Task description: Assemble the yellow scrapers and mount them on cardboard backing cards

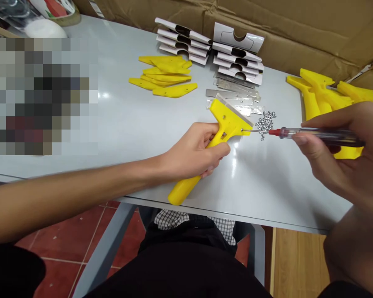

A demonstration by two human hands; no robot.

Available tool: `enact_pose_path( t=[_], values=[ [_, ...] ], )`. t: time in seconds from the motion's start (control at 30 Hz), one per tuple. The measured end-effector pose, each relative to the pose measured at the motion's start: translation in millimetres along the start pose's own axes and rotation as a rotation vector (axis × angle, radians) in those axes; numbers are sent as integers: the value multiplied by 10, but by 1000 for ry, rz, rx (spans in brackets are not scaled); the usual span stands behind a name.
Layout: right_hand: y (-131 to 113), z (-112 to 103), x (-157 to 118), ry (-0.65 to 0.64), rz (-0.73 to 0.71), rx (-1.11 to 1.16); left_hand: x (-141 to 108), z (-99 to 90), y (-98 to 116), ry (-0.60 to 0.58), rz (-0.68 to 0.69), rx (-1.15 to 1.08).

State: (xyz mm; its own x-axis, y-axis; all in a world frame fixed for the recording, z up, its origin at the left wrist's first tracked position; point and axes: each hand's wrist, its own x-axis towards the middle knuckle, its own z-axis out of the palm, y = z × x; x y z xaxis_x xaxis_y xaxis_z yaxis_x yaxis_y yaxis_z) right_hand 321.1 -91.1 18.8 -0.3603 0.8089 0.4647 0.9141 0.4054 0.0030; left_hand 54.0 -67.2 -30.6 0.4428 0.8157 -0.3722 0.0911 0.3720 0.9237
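By small fasteners (268, 118), the left hand (195, 151) grips a scraper (228, 118) and the right hand (351, 161), partly hiding yellow handles (312, 103), a screwdriver (329, 135)

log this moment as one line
left hand: grips yellow scraper | right hand: holds screwdriver, tip at scraper head's corner | nearby: small metal fasteners, metal strips

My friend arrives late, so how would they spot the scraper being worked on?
On the pale grey table, find the left hand. It grips the yellow scraper. Unlike the yellow handles piled at far right, it has a screwdriver at its head.
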Motion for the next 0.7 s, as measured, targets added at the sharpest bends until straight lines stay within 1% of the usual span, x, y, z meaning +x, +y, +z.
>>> enact_pose_path(
  t=[0.07,0.13,0.27,0.33,0.47,0.57,0.63,0.7],
  values=[
    [16,14,5,18,-2,-33,-1,-2,2,-3,0,-1],
    [5,17,26,13,-12,-5,-4,-3,5,-1,-1,7],
    [-40,-3,53,-24,-78,85,-7,1,10,12,1,25],
    [-38,-4,40,-20,-79,63,-7,3,7,17,2,21],
    [8,25,2,17,-38,-40,-9,4,3,20,-5,17],
    [25,36,-7,45,-60,-81,-10,4,5,23,-16,31],
    [18,26,-4,25,-52,-74,-8,4,5,27,-24,40],
    [3,7,4,-28,-34,-38,-3,3,2,25,-22,39]
  ],
)
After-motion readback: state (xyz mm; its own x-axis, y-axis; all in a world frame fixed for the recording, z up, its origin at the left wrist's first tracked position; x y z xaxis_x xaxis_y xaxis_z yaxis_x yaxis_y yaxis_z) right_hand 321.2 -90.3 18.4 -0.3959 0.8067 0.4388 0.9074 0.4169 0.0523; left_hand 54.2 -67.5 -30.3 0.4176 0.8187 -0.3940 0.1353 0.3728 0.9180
